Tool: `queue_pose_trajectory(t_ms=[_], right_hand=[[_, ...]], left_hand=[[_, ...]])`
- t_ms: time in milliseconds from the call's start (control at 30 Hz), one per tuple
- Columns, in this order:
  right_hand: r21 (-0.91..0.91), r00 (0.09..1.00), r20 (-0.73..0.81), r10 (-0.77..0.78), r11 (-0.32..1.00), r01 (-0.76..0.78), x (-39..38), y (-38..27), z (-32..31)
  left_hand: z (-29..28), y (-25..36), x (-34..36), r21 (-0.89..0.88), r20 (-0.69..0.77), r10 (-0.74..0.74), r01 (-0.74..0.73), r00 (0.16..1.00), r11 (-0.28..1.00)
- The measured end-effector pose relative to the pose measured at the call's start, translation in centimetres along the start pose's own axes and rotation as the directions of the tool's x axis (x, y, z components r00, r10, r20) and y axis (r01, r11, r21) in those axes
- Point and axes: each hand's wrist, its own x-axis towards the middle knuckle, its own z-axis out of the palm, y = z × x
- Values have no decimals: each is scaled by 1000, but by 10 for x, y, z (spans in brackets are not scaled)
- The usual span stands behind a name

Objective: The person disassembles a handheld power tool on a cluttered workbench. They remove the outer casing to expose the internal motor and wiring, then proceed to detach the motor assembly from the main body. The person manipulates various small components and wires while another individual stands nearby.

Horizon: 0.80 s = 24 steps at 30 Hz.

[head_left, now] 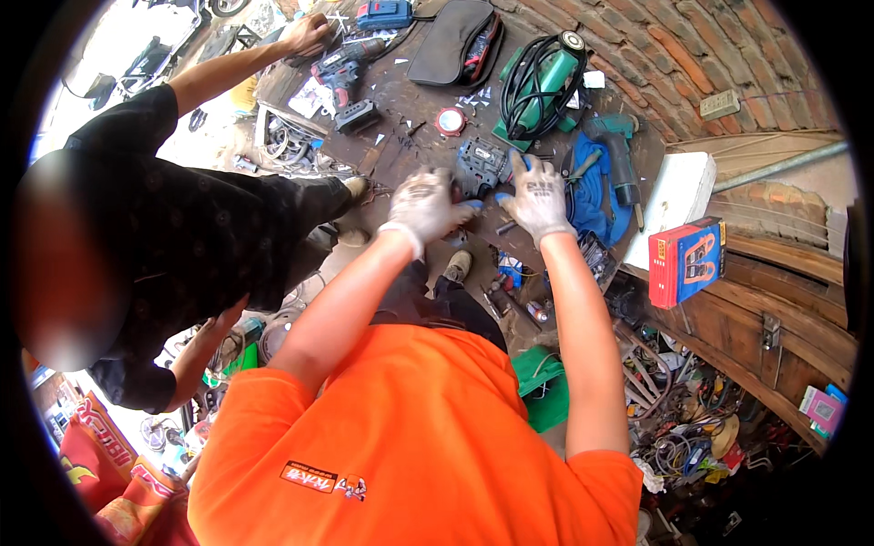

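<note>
At the frame's upper centre, a gloved left hand (421,209) and right hand (537,196), fingers loosely spread, flanked a grey power tool (482,165) on a dark workbench (390,98), apparently positioning it; the next move seemingly called for a firmer grip.

Lighting: daylight, brightest at upper left, burnt out to white; lower right dim, clutter (701,437) in shadow. Optics: fisheye, black corners, brick wall (719,55) curving at upper right. Focus: workbench (391,136) fairly clear; smooth blurred patch over co-worker (200,218), far left.
</note>
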Motion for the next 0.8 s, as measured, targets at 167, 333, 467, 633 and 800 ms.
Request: queue_pose_trajectory(t_ms=[167,333,467,633,800], right_hand=[[-57,994,14,-108,993,108,22,13,17],[16,989,-23,-147,989,148,21,15,23],[-15,984,6,-177,984,177,23,18,22],[-3,984,16,-180,984,180,24,19,22],[24,980,16,-200,980,199,26,23,26]], left_hand=[[37,14,25,257,15,-6,2,1000,966],[31,7,23,117,69,0,-8,998,993],[30,7,23,118,65,4,-12,998,993],[40,14,24,118,-21,-49,51,999,992],[32,10,27,141,74,-23,12,997,990]])
